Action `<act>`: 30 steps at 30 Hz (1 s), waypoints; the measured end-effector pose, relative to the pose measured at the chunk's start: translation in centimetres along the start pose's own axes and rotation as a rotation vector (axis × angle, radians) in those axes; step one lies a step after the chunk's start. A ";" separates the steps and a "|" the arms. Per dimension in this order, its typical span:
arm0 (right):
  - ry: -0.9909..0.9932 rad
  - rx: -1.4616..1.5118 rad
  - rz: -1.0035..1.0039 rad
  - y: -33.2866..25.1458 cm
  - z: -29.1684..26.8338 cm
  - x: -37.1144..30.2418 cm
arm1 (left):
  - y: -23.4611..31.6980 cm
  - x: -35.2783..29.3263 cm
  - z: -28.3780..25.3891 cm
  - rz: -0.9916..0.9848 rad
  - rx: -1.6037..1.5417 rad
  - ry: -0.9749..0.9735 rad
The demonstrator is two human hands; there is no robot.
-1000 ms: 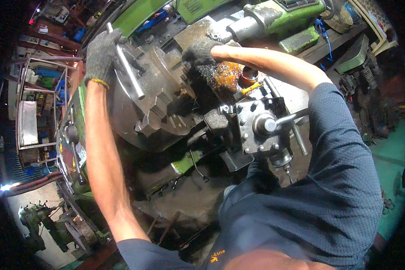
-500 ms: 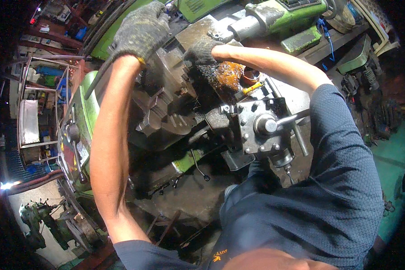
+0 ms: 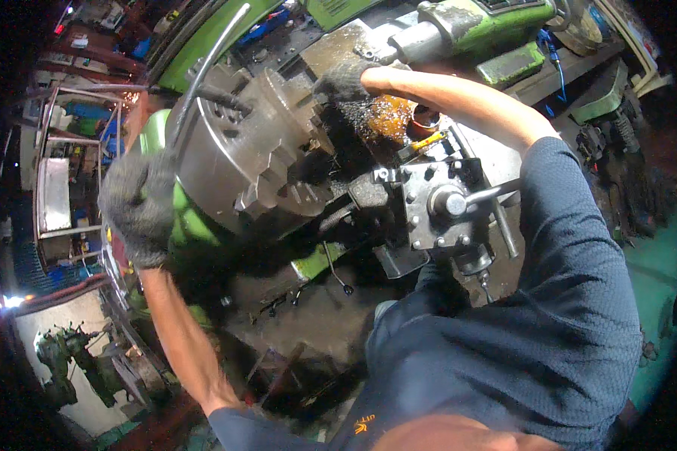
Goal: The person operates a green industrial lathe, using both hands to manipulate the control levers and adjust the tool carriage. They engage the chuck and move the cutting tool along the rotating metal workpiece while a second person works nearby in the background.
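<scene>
A large lathe chuck (image 3: 226, 165) with stepped jaws fills the middle left. From its upper side stands a chuck key with a long, slightly bent steel bar (image 3: 207, 64). My left hand (image 3: 139, 203), in a dark grey knitted glove, is closed round the lower end of that bar, left of the chuck. My right hand (image 3: 344, 83), gloved too, is beyond the chuck's jaws, by the metal shavings (image 3: 361, 116). Its fingers are mostly hidden, and what they touch does not show.
The square tool post (image 3: 444, 203) with its lever handle stands near my right arm. An orange-brown oily can (image 3: 425, 120) and a yellow-handled tool (image 3: 426, 143) lie behind it. The green tailstock (image 3: 466, 34) is at the far right; control levers (image 3: 346, 289) stick out below.
My left hand has moved down and left, from the bar's upper end to its lower end. The bar has swung, its top now pointing up and right. My right hand stays almost in place.
</scene>
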State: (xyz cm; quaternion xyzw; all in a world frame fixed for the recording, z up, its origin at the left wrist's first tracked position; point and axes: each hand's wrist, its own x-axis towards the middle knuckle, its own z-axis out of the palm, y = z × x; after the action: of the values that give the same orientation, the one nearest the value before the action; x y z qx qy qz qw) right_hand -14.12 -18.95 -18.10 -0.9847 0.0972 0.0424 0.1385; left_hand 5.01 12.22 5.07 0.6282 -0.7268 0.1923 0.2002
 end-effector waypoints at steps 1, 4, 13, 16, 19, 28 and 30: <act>0.023 0.014 0.020 1.9 0.0 -1.0 | 1.7 3.1 2.0 0.033 -0.024 0.059; 0.094 0.079 0.019 4.2 0.5 -2.2 | 7.5 11.5 6.2 0.304 0.316 0.128; 0.456 0.110 0.041 -0.6 -7.3 -15.0 | 1.9 19.9 18.9 -0.259 0.395 -0.214; 0.521 0.284 0.282 -2.4 -7.5 -23.1 | -0.7 20.1 20.5 -0.306 0.407 -0.215; 0.690 0.248 0.484 -2.8 -3.8 -33.3 | 4.2 22.1 17.6 -0.575 0.342 -0.235; 0.392 1.039 1.012 -14.2 15.7 -44.6 | 8.6 17.3 15.0 -0.297 0.188 -0.130; 0.427 1.392 1.008 -15.9 14.4 -40.4 | 8.4 16.1 12.7 -0.305 0.217 -0.130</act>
State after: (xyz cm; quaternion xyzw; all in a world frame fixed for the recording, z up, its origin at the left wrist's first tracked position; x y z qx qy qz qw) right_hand -51.23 7.35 -23.18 -0.5041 0.5469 -0.1550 0.6502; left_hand -6.00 -6.90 2.66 0.7602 -0.6095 0.1958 0.1107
